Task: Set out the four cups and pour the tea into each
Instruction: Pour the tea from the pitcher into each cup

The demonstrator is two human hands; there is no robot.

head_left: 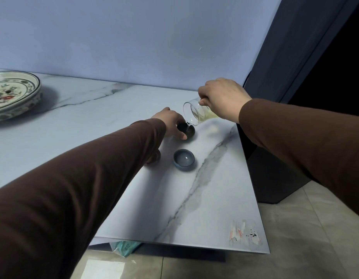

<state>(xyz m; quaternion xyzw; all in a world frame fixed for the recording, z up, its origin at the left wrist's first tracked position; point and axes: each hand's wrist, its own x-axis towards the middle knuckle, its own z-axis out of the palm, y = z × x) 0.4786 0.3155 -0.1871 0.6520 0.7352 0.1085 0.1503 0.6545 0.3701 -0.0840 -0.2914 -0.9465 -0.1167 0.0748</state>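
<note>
Glass pitcher (194, 113) tilted over dark cup (189, 131)

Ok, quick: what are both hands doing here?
Left hand: closed around the dark cup, steadying it on the table.
Right hand: closed on the tilted glass pitcher, pouring tea.

Tilted glass pitcher (191, 113) pouring into dark cup (189, 131), blue-grey cup (184, 159) nearer

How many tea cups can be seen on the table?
2 clearly: a dark cup held by the left hand under the glass pitcher, a blue-grey cup nearer. Others may hide behind the left sleeve.
</note>
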